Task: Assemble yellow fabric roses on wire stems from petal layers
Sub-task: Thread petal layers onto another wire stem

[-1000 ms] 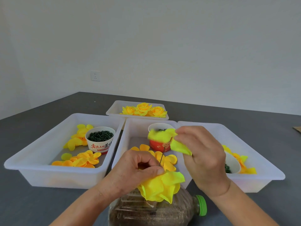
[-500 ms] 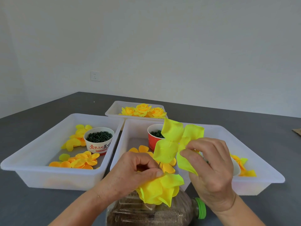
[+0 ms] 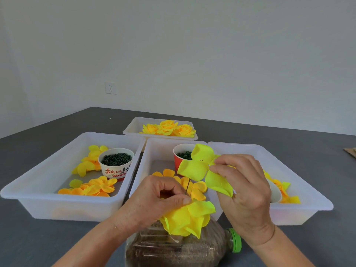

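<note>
The half-built yellow rose [image 3: 187,218] sits at the desk's near edge, above a lying bottle [image 3: 179,249], and the left hand [image 3: 154,201] curls round it, thumb and forefinger pinching the thin wire stem [image 3: 187,187] poking up. Just right, the right hand [image 3: 244,189] pinches a loose petal layer [image 3: 200,166], its lobes spread, raised above the stem's tip, before the middle tray [image 3: 154,149] and its red cup [image 3: 178,163].
</note>
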